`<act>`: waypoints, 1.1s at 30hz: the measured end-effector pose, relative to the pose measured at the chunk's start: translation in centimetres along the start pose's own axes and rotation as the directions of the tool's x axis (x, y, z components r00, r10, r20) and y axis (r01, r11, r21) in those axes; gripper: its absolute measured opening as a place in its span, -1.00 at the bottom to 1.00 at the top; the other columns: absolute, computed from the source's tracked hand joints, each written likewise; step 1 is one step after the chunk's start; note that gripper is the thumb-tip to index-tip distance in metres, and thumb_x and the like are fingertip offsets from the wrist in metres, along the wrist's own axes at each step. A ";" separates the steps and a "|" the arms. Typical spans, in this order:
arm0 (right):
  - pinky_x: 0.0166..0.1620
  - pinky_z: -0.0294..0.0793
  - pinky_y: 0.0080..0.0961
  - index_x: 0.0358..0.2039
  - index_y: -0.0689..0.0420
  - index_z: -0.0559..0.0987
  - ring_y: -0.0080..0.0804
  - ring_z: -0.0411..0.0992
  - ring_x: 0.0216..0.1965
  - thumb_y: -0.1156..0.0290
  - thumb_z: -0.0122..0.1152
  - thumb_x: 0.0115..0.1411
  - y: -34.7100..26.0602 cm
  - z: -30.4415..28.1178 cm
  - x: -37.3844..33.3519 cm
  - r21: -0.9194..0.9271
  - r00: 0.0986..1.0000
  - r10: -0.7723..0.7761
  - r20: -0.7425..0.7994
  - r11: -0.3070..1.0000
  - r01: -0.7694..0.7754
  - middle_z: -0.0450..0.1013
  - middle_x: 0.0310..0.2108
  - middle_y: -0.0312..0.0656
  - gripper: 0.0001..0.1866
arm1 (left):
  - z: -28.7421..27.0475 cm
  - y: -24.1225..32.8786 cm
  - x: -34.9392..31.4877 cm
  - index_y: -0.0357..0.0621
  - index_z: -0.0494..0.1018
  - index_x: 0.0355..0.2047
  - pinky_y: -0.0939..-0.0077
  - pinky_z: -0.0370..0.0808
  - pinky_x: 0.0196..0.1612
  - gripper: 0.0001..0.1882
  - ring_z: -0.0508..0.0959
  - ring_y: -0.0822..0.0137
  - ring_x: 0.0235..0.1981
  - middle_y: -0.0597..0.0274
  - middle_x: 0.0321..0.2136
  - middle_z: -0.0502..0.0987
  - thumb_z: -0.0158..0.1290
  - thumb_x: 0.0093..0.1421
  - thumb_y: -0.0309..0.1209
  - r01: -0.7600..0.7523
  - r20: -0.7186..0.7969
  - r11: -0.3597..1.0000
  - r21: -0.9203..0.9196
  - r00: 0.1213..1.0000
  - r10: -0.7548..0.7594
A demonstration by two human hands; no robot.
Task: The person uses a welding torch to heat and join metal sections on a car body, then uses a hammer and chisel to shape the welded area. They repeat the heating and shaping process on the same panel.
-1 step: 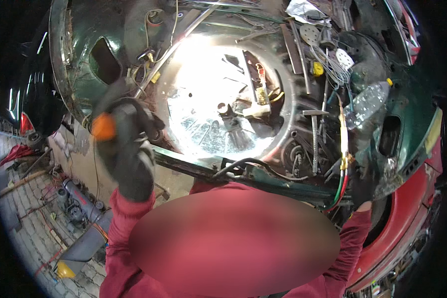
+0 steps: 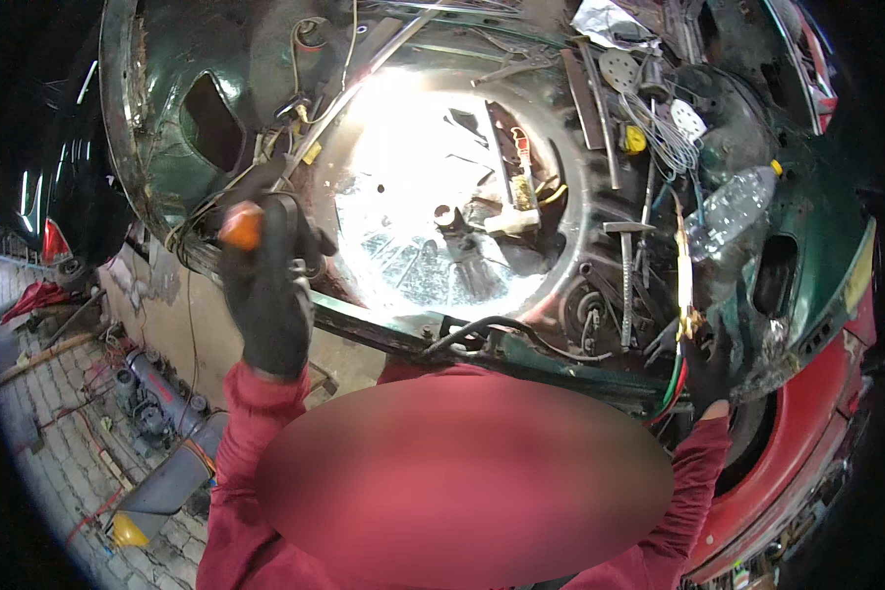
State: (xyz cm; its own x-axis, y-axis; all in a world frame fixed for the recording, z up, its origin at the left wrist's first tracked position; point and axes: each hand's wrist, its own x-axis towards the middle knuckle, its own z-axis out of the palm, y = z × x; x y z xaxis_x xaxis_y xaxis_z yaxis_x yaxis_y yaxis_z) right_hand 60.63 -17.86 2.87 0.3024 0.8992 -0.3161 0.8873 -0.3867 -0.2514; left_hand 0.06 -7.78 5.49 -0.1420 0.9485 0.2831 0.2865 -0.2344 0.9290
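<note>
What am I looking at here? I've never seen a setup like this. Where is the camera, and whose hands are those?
There is no robot here: a person works with their own two hands, in dark gloves. The camera sits on the person's head and looks down; its fisheye lens bends straight edges.

Below is a green car body with a brightly lit round well. To the right of the well lie a hammer, a bundle of grey wire and a clear plastic bottle with a yellow cap.

The left hand grips something with an orange end; the rest is hidden. The right hand is at a thin metal wand with green and red hoses; its grip is too dark to make out.
</note>
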 end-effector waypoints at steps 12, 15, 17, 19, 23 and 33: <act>-0.16 0.59 -0.51 0.58 0.07 0.24 -0.50 0.50 -0.17 0.28 0.49 0.26 5.1 8.9 4.5 0.828 0.978 0.073 0.195 0.523 -0.204 0.44 0.20 -0.16 -0.06 | 2.7 -14.1 -0.8 -0.46 0.28 0.40 0.34 0.69 -0.08 -0.40 0.58 0.36 -0.24 0.23 -0.20 0.55 -0.04 0.54 -0.23 0.792 0.531 0.294 -0.534 0.586 -0.612; -0.19 0.55 -0.52 0.46 0.15 0.38 -0.52 0.48 -0.28 0.27 0.42 0.32 6.3 8.6 3.5 0.835 0.983 0.089 0.160 0.518 -0.183 0.52 0.01 -0.21 -0.25 | 3.9 -15.3 -0.1 -0.29 0.35 0.39 0.37 0.72 -0.19 -0.47 0.61 0.39 -0.24 0.18 -0.17 0.58 0.07 0.50 -0.33 0.763 0.524 0.439 -0.474 0.645 -0.557; -0.26 0.51 -0.53 0.37 0.18 0.45 -0.54 0.44 -0.39 0.28 0.29 0.41 3.5 6.1 1.1 0.817 0.972 0.095 0.215 0.528 -0.233 0.54 -0.05 -0.18 -0.43 | 4.1 -16.1 -0.2 -0.09 0.37 0.42 0.40 0.71 -0.31 -0.46 0.64 0.42 -0.28 0.09 -0.13 0.63 0.14 0.48 -0.35 0.572 0.445 0.795 -0.204 0.777 -0.445; -0.20 0.50 -0.54 0.32 0.19 0.49 -0.54 0.45 -0.32 0.26 0.25 0.45 1.2 3.1 -0.5 0.800 0.990 0.017 0.141 0.588 -0.124 0.53 -0.05 -0.18 -0.49 | 5.0 -15.5 0.6 0.00 0.38 0.45 0.43 0.70 -0.39 -0.44 0.65 0.43 -0.36 0.06 -0.18 0.66 0.17 0.48 -0.34 0.554 0.417 0.832 -0.029 0.764 -0.493; -0.09 0.52 -0.46 0.24 0.22 0.52 -0.44 0.50 -0.19 0.27 0.31 0.43 -4.2 -2.7 -2.7 0.733 0.999 0.011 0.030 0.680 -0.029 0.50 0.00 -0.14 -0.54 | 7.4 -12.3 2.7 -0.04 0.28 0.52 0.53 0.60 -0.52 -0.37 0.55 0.49 -0.65 0.16 -0.41 0.69 0.16 0.50 -0.31 0.774 0.353 0.632 0.028 0.584 -0.731; 0.33 0.45 -0.07 0.12 0.21 0.62 0.07 0.45 0.32 0.17 0.53 0.29 -16.6 -4.0 -4.0 0.444 0.971 -0.241 -0.007 0.869 0.219 0.45 0.30 0.14 -0.49 | 8.6 -14.5 2.3 -0.32 0.61 0.13 0.45 0.74 -0.19 -0.61 0.75 0.38 -0.12 0.03 -0.19 0.77 0.19 0.50 -0.24 0.758 0.428 0.652 0.022 0.582 -0.691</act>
State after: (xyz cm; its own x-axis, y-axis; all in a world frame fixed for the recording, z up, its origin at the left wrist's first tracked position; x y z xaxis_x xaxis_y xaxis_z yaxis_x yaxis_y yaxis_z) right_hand 46.06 -14.23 12.01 0.0824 0.9673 -0.2401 0.6824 -0.2303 -0.6938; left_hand 3.68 -0.40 -9.41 0.1247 0.8055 -0.5793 0.1002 0.5706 0.8151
